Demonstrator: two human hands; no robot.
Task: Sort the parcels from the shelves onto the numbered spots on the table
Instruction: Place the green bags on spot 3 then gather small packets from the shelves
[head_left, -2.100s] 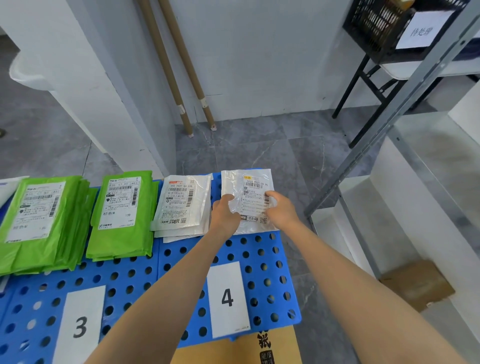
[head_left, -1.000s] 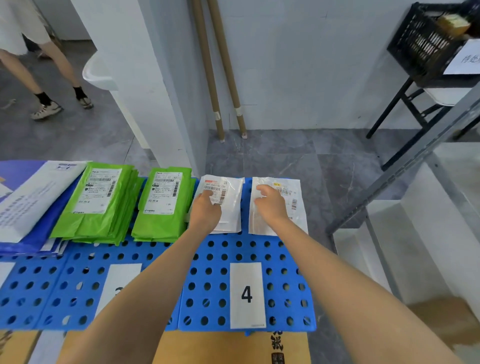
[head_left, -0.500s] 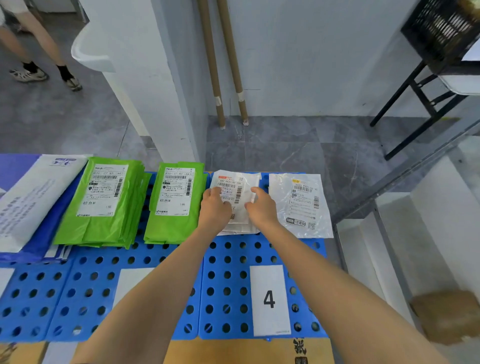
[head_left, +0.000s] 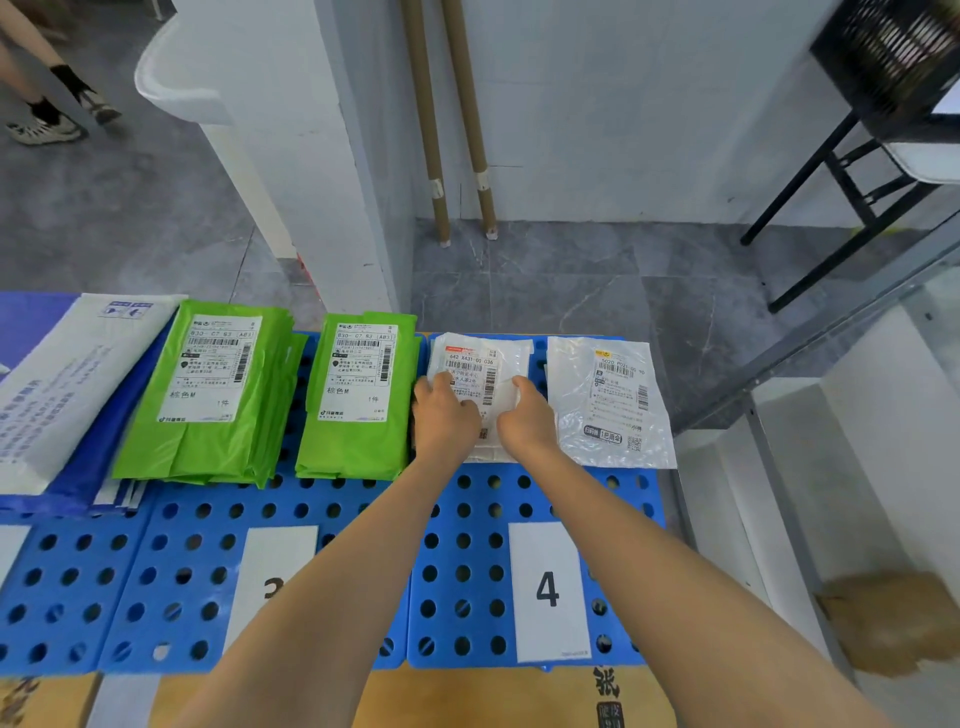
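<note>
A white plastic parcel (head_left: 480, 364) labelled "642 X431-00 036" is gripped by the left hand (head_left: 444, 418) and right hand (head_left: 525, 418) on the blue perforated tabletop (head_left: 447, 526).

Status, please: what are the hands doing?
Left hand, right hand on white parcel, grip unclear. Parcel behind label 4. Green parcel close on left.

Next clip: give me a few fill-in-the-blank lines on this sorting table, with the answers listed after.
The parcel touched by the left hand and the right hand is ____ in colour. The number card by the right forearm reads ____. The clear bag lies to the parcel's ____. The stack right next to the parcel on its other side is ____ in colour.
Missing words: white; 4; right; green.
</note>
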